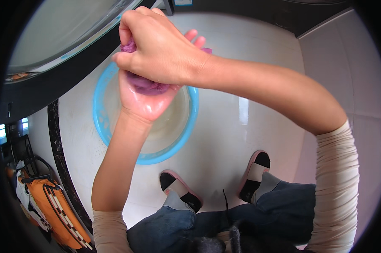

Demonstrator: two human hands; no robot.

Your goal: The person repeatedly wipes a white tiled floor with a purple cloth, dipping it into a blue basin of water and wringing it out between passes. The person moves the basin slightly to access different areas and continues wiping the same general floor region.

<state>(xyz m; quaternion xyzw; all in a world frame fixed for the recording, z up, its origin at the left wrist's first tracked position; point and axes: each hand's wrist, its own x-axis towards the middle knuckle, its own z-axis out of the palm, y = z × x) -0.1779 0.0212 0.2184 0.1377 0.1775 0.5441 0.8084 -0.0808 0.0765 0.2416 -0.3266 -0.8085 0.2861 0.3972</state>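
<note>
A crumpled purple cloth (pixel 147 85) is pressed between my two hands, above a light-blue-rimmed basin (pixel 193 126). My right hand (pixel 162 47) lies on top with its fingers curled around the cloth. Below it, my left hand (pixel 147 102) is turned palm up, wet and shiny, with the cloth against its palm. Two of its fingertips show past my right wrist. Most of the cloth is hidden by my right hand, though a small corner sticks out by the wrist. Cloudy water (pixel 168 126) appears to be in the basin, which stands on the floor.
A dark unit (pixel 92 63) with a large curved glass part (pixel 70 28) stands at upper left. My slippered feet (pixel 181 191) are on the pale glossy floor (pixel 222 136). An orange folded item (pixel 54 208) lies at lower left, beyond a dark floor strip (pixel 59 139). A pale wall (pixel 329 72) rises at right.
</note>
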